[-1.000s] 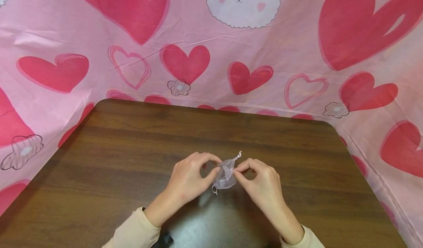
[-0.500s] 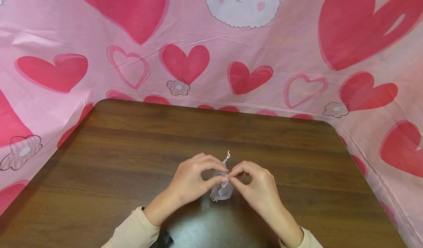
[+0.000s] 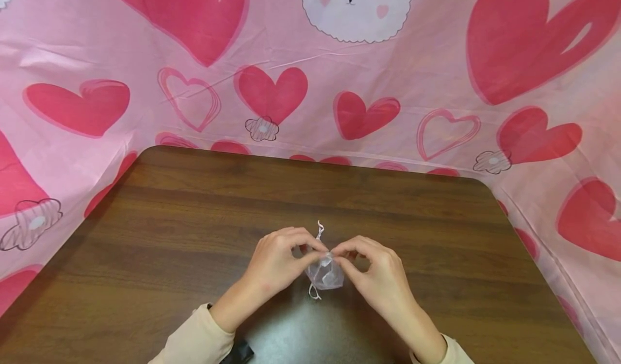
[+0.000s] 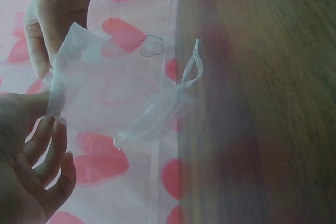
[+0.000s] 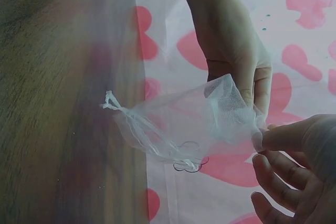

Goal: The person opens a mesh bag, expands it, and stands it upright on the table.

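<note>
A small sheer white drawstring pouch (image 3: 332, 279) is held between both hands above the table. My left hand (image 3: 281, 261) pinches its upper edge between thumb and fingertips. Right beside that grip, my right hand (image 3: 375, 267) pinches the same edge, the fingertips of the two hands nearly meeting. White drawstring cords (image 3: 314, 292) stick out at either side of the pouch. In the left wrist view the see-through pouch (image 4: 115, 90) spreads away from the fingers, its gathered cord end (image 4: 193, 69) farthest from them. The right wrist view shows the pouch's mesh (image 5: 178, 114) with a folded corner.
The dark brown wooden table (image 3: 218, 197) has rounded back corners. Pink cloth with red hearts (image 3: 271, 91) hangs around its back and sides. A black object (image 3: 239, 352), partly hidden, lies by the left sleeve (image 3: 196, 337) at the near edge.
My right hand has moved left, bringing the fingertips of both hands close together. The pouch has turned and shifted left and nearer, its upper cord swinging left with it.
</note>
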`<state>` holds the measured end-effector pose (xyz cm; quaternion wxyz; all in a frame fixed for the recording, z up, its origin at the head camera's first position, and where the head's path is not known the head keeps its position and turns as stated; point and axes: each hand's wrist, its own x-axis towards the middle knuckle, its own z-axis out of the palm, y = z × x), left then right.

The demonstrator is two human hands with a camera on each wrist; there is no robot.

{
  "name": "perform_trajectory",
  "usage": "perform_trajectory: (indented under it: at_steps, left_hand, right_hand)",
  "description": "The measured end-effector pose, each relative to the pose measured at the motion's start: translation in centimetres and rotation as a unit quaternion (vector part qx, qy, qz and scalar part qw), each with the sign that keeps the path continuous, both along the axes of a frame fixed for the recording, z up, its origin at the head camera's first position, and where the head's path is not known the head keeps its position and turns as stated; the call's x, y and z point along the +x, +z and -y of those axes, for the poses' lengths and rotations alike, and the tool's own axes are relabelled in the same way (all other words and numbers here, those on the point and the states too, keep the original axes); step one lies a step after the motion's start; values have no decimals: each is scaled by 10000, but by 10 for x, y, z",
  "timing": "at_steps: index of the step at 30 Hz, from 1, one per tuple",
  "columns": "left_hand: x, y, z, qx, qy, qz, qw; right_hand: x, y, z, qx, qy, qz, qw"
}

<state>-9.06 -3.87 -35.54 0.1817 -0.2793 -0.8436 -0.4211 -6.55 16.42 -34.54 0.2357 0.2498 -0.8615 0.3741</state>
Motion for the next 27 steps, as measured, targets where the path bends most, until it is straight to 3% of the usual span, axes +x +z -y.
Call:
perform_trajectory:
  at_steps: [5,10,13,20,27]
  left_hand:
    - [-1,0,-1,196,-111,111,9997]
    - [-1,-1,-1,352,-50,158,9992]
    - [-1,1,-1,392,22,185,9991]
    - [-2,0,0,141,380,13,9992]
    - [-2,-3,-1,27,302,58,9995]
  right_hand:
    - [0,0,1,-17,-33,94,9999]
    - [2,-3,2,329,-280,475,9979]
    - [2,-4,3,491,-425,437,9969]
    - [2,-4,5,481,-769,337,9953]
    - [-1,-2,4,440,-860,639,9933]
